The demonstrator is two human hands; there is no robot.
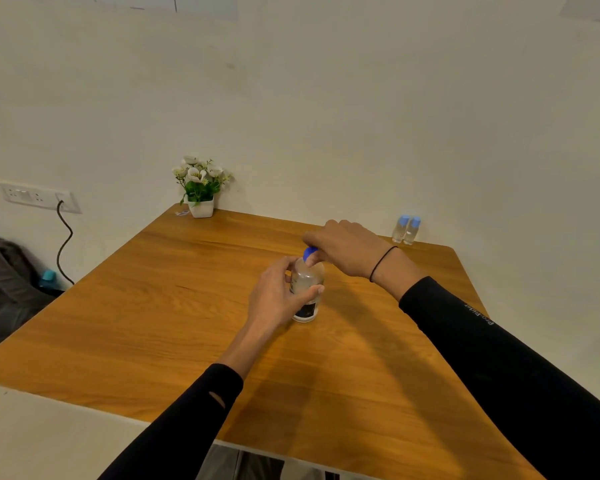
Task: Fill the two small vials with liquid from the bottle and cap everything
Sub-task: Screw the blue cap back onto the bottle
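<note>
Wooden table by wall | left hand grip clamped round bottle | right hand grip pinching blue cap above | vials far right, capped | hold bottle steady, twist straight.

Plain room: wooden table, potted flowers, wall socket.

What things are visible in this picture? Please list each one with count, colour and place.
bottle: 1, clear with dark label, upright at table centre
bottle cap: 1, blue, on bottle top
vials: 2, clear with light blue caps, far right table edge
flower pot: 1, white, far left corner
table: 1, wooden brown
wall socket: 1, white, left wall
backpack: 1, grey, left floor
left hand: 1, grips bottle body
right hand: 1, pinches cap
</note>
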